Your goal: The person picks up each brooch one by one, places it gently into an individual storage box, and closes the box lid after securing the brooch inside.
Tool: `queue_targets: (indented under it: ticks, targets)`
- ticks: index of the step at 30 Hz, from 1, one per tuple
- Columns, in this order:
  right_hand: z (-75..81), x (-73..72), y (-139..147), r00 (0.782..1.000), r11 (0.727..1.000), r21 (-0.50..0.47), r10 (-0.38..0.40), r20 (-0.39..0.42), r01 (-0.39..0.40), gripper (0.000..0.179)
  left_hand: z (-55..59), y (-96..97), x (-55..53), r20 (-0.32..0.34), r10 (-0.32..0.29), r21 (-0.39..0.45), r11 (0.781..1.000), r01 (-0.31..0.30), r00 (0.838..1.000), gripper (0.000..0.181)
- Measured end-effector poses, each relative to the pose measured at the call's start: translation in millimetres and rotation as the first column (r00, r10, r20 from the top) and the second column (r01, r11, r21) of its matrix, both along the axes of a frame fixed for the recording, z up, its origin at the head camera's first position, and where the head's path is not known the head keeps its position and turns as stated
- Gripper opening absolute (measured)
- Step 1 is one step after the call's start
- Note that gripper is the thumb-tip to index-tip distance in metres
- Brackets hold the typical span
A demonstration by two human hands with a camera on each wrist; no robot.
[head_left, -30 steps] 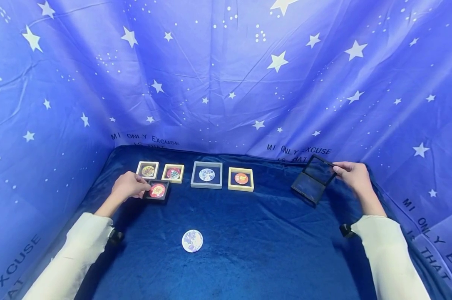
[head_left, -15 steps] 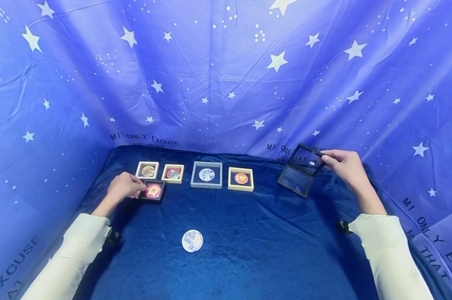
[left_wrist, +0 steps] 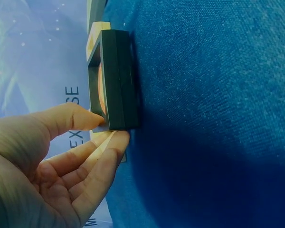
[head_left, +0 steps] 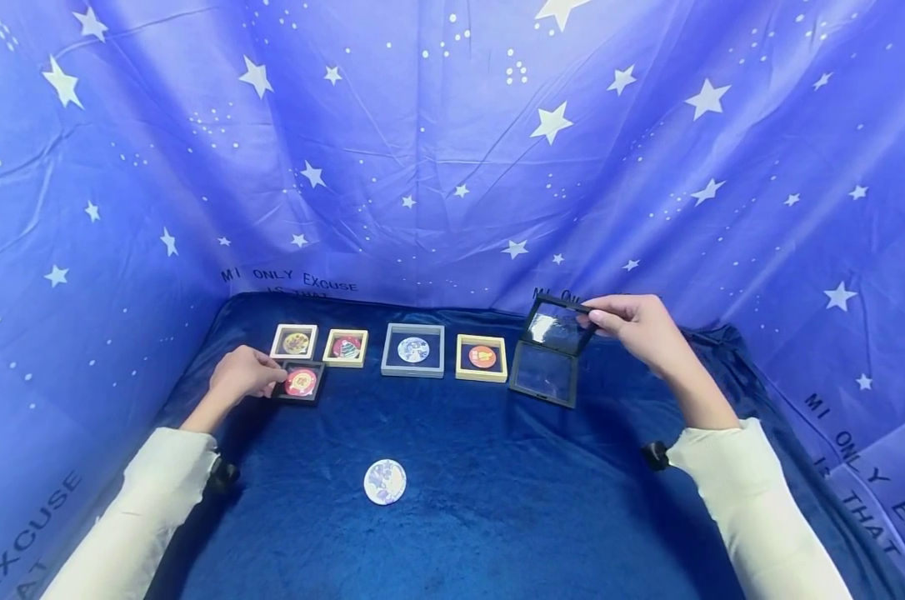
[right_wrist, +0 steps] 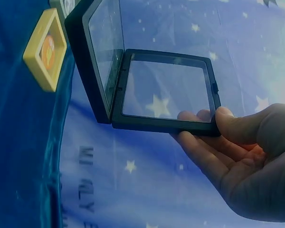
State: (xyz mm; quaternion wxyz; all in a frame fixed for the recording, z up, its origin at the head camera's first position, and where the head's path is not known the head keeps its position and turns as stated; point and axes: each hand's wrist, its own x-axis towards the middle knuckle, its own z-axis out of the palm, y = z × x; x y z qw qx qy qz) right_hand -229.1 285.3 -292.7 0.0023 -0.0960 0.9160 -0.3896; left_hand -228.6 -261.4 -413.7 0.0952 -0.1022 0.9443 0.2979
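Observation:
My left hand (head_left: 244, 372) pinches the left edge of a small black display frame (left_wrist: 119, 78) between thumb and fingers. A red round badge (head_left: 301, 382) shows inside it, and the frame's shadowed underside is close over the cloth. Thumb above and fingers below, my right hand (head_left: 636, 327) grips one corner of a larger black display frame (right_wrist: 166, 125), hinged open like a book. Its clear film panels hold nothing, and one half hangs down beside the yellow frame (head_left: 461, 377) with an orange badge.
A white frame (head_left: 276, 342), a cream frame (head_left: 355, 363) and a grey frame (head_left: 413, 373), each with a round badge, line the back of the blue cloth (head_left: 497, 517). A loose white-and-purple badge (head_left: 385, 482) lies in front. Starry curtains (head_left: 437, 125) enclose the table.
My right hand has carried the open black frame leftward, from the far right to beside the yellow frame, turning it more face-on. My left hand has shifted slightly left with the small black frame.

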Motion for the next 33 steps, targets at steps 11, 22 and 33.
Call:
queue_targets:
  ticks: [11, 22, 33]
  targets:
    - [-15.7, 2.9, -41, 0.994, 0.992, -0.055, 0.112, 0.015, -0.111, 0.03, -2.2, 2.9, -2.7, 0.003, 0.01, 0.002, 1.0, -0.01, 1.0, 0.027]
    - [-40.2, 2.4, -63, 0.99, 0.99, -0.03, 0.14, 0.014, -0.139, 0.026, -4.6, 1.8, -3.9, 0.005, 0.013, 0.006, 1.0, -0.013, 1.0, 0.022]
    - [-65.5, 1.2, -78, 0.984, 0.984, 0.026, 0.176, -0.004, -0.176, 0.024, -6.1, 1.1, -4.2, 0.013, 0.035, 0.007, 0.999, -0.036, 0.999, 0.02]
